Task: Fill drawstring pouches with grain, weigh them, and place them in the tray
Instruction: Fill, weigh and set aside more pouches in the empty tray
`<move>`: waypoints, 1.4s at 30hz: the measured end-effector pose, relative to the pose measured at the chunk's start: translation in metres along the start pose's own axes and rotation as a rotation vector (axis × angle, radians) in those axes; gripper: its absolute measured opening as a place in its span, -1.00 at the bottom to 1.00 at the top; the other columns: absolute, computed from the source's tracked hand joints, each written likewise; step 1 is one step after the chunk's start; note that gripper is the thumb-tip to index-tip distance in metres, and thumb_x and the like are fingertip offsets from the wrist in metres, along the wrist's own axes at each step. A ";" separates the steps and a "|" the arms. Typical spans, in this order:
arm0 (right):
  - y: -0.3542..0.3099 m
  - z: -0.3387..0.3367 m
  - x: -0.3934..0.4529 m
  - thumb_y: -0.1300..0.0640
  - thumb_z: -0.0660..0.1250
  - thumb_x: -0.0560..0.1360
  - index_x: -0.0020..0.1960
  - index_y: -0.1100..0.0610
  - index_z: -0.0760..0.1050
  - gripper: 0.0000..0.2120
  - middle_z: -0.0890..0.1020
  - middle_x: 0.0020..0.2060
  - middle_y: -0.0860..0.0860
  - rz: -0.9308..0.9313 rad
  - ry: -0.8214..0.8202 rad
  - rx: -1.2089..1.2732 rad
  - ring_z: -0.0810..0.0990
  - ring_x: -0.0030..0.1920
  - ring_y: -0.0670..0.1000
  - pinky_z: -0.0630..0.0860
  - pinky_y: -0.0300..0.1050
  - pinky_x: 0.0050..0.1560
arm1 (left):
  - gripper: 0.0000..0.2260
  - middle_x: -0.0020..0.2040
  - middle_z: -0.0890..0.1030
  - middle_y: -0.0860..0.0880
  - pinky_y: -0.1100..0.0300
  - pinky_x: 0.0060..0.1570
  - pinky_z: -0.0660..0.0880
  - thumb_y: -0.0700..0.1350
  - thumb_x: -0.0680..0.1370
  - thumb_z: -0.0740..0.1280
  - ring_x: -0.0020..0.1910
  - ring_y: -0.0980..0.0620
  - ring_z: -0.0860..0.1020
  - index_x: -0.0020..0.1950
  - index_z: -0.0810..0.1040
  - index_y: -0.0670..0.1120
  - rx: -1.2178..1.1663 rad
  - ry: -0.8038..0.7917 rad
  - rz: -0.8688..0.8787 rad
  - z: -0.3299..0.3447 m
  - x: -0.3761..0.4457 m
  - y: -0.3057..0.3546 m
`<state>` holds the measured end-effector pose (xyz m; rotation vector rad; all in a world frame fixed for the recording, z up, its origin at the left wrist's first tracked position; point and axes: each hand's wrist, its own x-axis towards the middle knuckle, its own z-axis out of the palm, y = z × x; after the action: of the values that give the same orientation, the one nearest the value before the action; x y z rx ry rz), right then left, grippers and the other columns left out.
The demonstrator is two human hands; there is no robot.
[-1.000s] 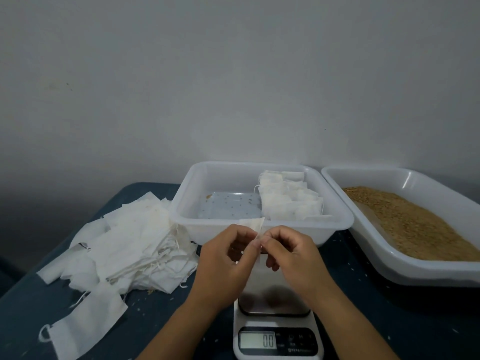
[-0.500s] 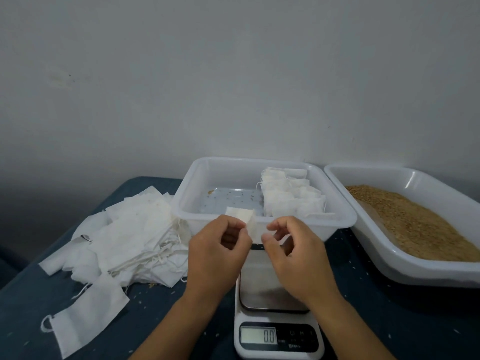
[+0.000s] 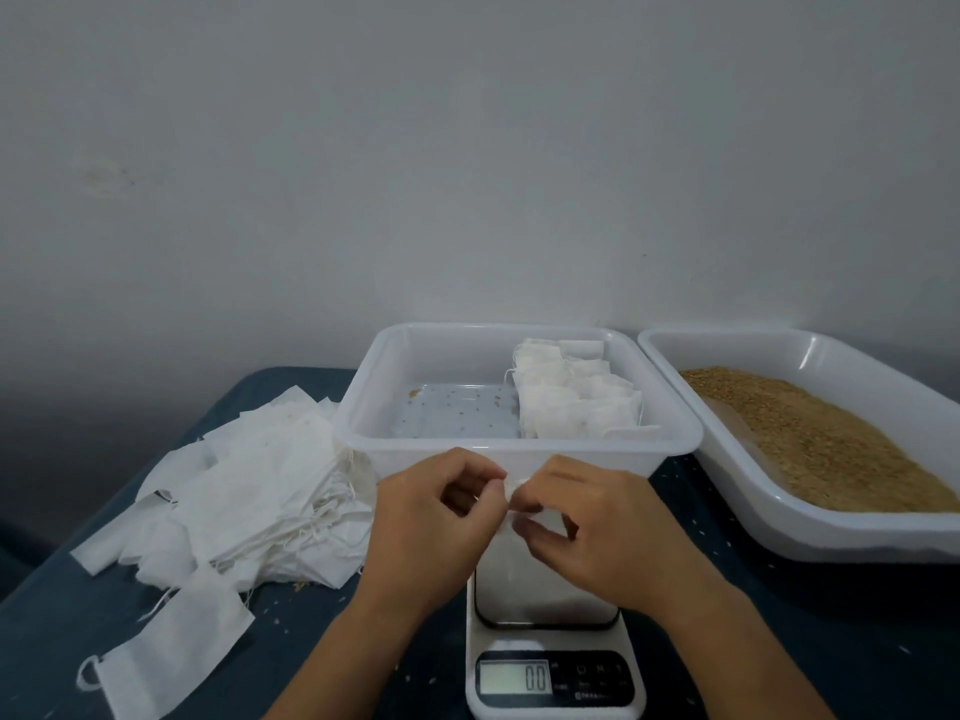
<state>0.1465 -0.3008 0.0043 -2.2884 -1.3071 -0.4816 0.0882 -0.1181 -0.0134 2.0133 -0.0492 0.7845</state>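
Pouch being opened, not yet filled.
We find left hand (image 3: 436, 517) and right hand (image 3: 587, 532) together, pinching one empty pouch (image 3: 524, 517) above the scale (image 3: 550, 662); next, we judge, grain (image 3: 826, 439) from the right bin.

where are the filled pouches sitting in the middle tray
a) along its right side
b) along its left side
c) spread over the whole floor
a: the filled pouches are packed against the right side of the middle tray, leaving the left part of its floor bare.
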 end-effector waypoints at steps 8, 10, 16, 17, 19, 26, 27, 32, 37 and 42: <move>-0.006 -0.006 -0.003 -0.04 0.27 0.57 -0.07 -0.10 0.49 -0.94 0.55 -0.38 -0.06 0.132 -0.045 0.398 0.47 -0.45 -0.01 0.45 -0.05 -0.41 | -0.65 0.19 0.68 0.05 0.04 0.24 0.55 0.28 0.53 0.30 0.22 0.02 0.63 0.23 0.62 0.18 -0.407 -0.375 -0.217 -0.009 0.005 -0.003; -0.007 -0.009 -0.004 -0.03 0.26 0.60 -0.04 -0.12 0.48 -0.94 0.56 -0.40 0.02 0.171 -0.043 0.493 0.49 -0.48 0.03 0.47 0.02 -0.44 | -0.49 0.30 0.63 -0.08 -0.13 0.33 0.48 0.32 0.52 0.37 0.29 -0.11 0.60 0.38 0.55 0.10 -0.640 -0.584 -0.360 -0.015 0.006 -0.004; -0.011 -0.016 -0.006 0.08 0.25 0.70 0.23 -0.11 0.55 -0.82 0.63 -0.33 -0.03 0.185 -0.115 0.552 0.58 -0.45 -0.06 0.52 -0.22 -0.39 | -0.62 0.23 0.64 -0.07 0.05 0.07 0.57 0.05 0.52 0.48 0.13 -0.09 0.62 0.33 0.60 0.06 -0.701 -0.865 -0.476 -0.021 0.004 0.000; -0.012 -0.017 -0.006 0.08 0.25 0.69 0.21 -0.10 0.56 -0.83 0.63 -0.30 -0.02 0.193 -0.140 0.566 0.57 -0.44 -0.08 0.52 -0.23 -0.39 | -0.67 0.17 0.65 -0.05 0.07 0.03 0.58 0.01 0.50 0.48 0.07 -0.06 0.63 0.26 0.63 0.07 -0.699 -0.870 -0.488 -0.022 0.004 0.000; -0.013 -0.019 -0.006 0.11 0.25 0.67 0.05 -0.06 0.56 -0.88 0.64 -0.28 -0.03 0.203 -0.194 0.603 0.56 -0.43 -0.11 0.51 -0.21 -0.38 | -0.74 0.06 0.65 -0.05 0.13 -0.04 0.56 -0.06 0.46 0.47 -0.04 0.00 0.61 0.14 0.67 0.04 -0.633 -0.856 -0.459 -0.021 0.005 -0.001; -0.015 -0.016 -0.006 -0.03 0.30 0.60 -0.06 -0.04 0.51 -0.90 0.61 -0.31 -0.01 0.169 -0.243 0.525 0.45 -0.40 -0.03 0.41 -0.14 -0.36 | -0.79 -0.07 0.59 -0.01 0.15 -0.01 0.47 -0.11 0.43 0.44 -0.06 0.06 0.52 0.05 0.63 -0.09 -0.416 -0.920 -0.350 -0.019 0.005 -0.001; -0.015 -0.016 -0.005 -0.08 0.29 0.60 -0.05 -0.03 0.53 -0.85 0.61 -0.32 0.02 0.162 -0.225 0.513 0.45 -0.39 0.01 0.41 -0.10 -0.35 | -0.73 -0.06 0.59 0.00 0.14 0.00 0.46 -0.10 0.42 0.44 -0.05 0.07 0.52 0.09 0.62 -0.12 -0.366 -0.897 -0.327 -0.016 0.005 0.000; -0.012 -0.022 -0.004 -0.15 0.23 0.63 -0.10 0.08 0.62 -0.64 0.59 -0.37 -0.09 0.143 -0.111 0.529 0.46 -0.43 -0.10 0.36 -0.27 -0.36 | -0.78 -0.13 0.54 0.04 0.20 -0.09 0.42 -0.09 0.45 0.43 -0.13 0.11 0.47 0.04 0.56 -0.14 -0.331 -0.778 -0.256 -0.009 0.004 0.006; -0.014 -0.034 -0.002 -0.15 0.22 0.63 -0.04 -0.03 0.68 -0.68 0.72 -0.19 -0.05 0.143 0.032 0.570 0.55 -0.45 -0.02 0.46 -0.11 -0.45 | -0.82 -0.12 0.58 0.15 0.29 -0.08 0.44 0.00 0.42 0.45 -0.12 0.20 0.53 0.01 0.60 0.08 -0.341 -0.688 -0.237 -0.003 0.005 0.004; 0.015 -0.056 0.006 -0.17 0.27 0.60 0.00 -0.12 0.60 -0.81 0.68 -0.18 -0.21 0.412 0.516 0.264 0.62 -0.30 -0.13 0.51 -0.24 -0.37 | -0.81 -0.17 0.57 0.14 0.21 -0.08 0.48 0.10 0.42 0.45 -0.18 0.19 0.52 -0.02 0.54 0.13 -0.257 -0.551 -0.221 0.003 0.002 -0.003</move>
<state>0.1586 -0.3340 0.0507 -1.9576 -0.5917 -0.6508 0.0923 -0.1180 -0.0149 1.8907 -0.2277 0.0645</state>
